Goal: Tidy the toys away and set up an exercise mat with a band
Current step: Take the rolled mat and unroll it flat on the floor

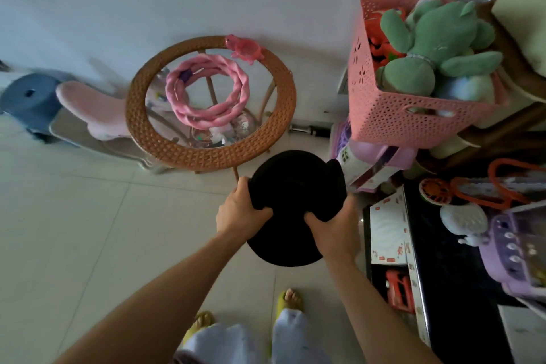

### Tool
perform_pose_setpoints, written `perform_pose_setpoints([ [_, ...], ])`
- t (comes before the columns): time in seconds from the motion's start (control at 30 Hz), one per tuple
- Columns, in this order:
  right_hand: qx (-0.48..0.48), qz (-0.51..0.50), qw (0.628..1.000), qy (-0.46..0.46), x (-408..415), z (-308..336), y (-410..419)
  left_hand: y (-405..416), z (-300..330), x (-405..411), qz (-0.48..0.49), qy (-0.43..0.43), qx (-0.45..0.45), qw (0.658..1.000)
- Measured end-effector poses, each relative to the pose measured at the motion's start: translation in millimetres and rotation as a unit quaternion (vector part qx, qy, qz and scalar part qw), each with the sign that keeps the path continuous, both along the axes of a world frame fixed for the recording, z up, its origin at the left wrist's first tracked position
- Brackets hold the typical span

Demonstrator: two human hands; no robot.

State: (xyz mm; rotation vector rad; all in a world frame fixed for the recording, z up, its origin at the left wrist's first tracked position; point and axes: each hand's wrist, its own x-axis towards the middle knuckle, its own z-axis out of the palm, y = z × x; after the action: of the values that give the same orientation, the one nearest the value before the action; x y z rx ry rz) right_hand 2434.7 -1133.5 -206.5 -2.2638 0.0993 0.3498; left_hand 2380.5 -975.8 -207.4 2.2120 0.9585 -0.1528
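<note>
I hold a rolled black exercise mat upright in front of me, seen end-on. My left hand grips its left side and my right hand grips its right side, fingers curled into the roll. A pink twisted band lies coiled on the round wicker glass-top table just beyond the mat. A pink basket at the right holds a green plush toy and other toys.
A pink turtle toy sits on the table's far rim. A blue stool and a pink seat stand at the left. Boxes, an orange toy and a purple toy case crowd the right. Pale tiled floor spreads left.
</note>
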Motion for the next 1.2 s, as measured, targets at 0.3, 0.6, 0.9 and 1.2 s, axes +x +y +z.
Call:
perform_pose_setpoints([
  [0.3,-0.018,-0.018,1.0,-0.012,-123.8,-4.0,55.1,59.2,-2.0,-113.9,-0.039,-0.003,-0.025,0.999],
  [0.6,-0.048,-0.047,0.998,0.004,-268.9,-5.7,115.5,122.6,-2.8,-247.7,-0.077,0.0,-0.031,0.997],
  [0.9,-0.031,-0.029,0.999,-0.008,-384.5,-8.1,115.9,121.5,-6.1,-366.6,-0.079,-0.005,-0.019,0.997],
  [1.2,-0.009,-0.047,0.999,-0.003,-536.0,-18.3,89.0,97.5,-3.2,-517.4,-0.1,0.005,0.019,0.995],
])
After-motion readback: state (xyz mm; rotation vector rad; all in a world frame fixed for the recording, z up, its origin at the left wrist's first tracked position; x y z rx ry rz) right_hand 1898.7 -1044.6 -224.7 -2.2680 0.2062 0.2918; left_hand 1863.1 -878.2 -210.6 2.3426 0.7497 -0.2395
